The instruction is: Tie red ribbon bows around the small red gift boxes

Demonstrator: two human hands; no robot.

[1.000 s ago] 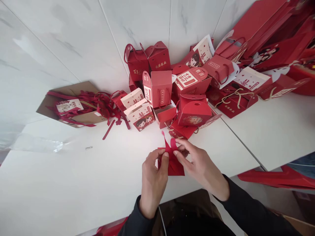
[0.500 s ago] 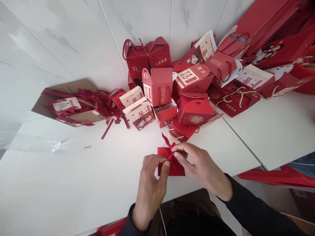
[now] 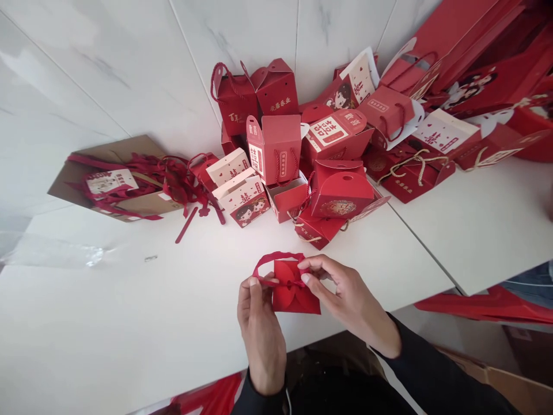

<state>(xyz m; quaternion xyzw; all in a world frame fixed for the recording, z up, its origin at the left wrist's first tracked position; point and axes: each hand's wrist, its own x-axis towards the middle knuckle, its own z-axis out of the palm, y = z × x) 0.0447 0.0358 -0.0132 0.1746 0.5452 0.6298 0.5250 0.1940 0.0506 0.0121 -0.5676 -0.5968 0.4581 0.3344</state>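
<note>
One small red box [image 3: 296, 301] with petal-like flaps meeting at its centre, between the two hands near the front edge of the white table [image 3: 138, 323]; contact with the tabletop is hard to make out. One red ribbon [image 3: 279, 255], arched over the box's upper left and running across the flaps; its far end is lost at the right fingers. Left hand [image 3: 262, 343]: thumb and forefinger pinch the ribbon left of the box, other fingers partly hidden. Right hand [image 3: 348, 297]: thumb and forefinger pinch the ribbon at the box's upper right, lower fingers obscured. Behind: assorted red gift boxes [image 3: 280, 153], overlapping, several mostly covered. At left: one open cardboard box [image 3: 144, 148] of tangled ribbons [image 3: 173, 173]; clear plastic [image 3: 52, 251], indistinct, cut off by the frame.
</note>
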